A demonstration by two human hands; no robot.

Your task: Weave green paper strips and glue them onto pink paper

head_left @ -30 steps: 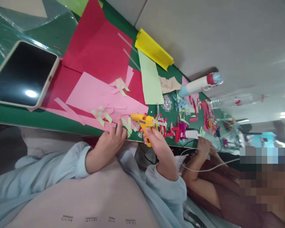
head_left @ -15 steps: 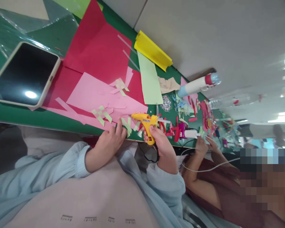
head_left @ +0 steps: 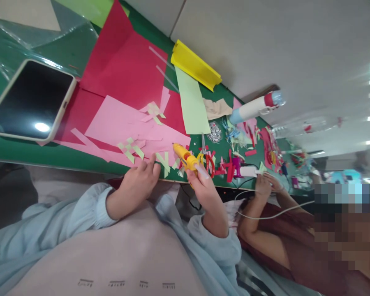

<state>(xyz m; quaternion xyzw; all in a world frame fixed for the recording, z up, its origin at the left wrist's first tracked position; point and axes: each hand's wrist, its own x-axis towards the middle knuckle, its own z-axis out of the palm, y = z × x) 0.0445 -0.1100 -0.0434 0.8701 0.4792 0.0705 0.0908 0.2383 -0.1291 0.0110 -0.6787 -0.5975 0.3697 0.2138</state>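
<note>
My right hand point(head_left: 205, 191) is wrapped around a yellow glue gun point(head_left: 185, 155), its nozzle toward the pink paper and a clear glue stick jutting from its back. My left hand point(head_left: 138, 183) rests at the table's front edge, fingers partly stretched, index fingertip on the pink paper beside pale green strips point(head_left: 164, 163). A small woven piece point(head_left: 130, 149) of pale green and pink strips lies just past those fingers; another woven piece point(head_left: 154, 111) sits farther back. Pink paper sheets point(head_left: 111, 119) lie beneath. Scissors with red handles point(head_left: 210, 164) lie right of the glue gun.
Left on the green table lies a phone point(head_left: 32, 100). Red card point(head_left: 123, 61), a pale green sheet point(head_left: 191, 100) and a folded yellow piece point(head_left: 195, 65) are behind. Bottles point(head_left: 255, 107) and scraps lie right, where another person's hands point(head_left: 267, 183) work near a purple glue gun point(head_left: 237, 167).
My right hand has turned the glue gun, so its back now tips toward me and its nozzle points farther away. My left hand has barely shifted.
</note>
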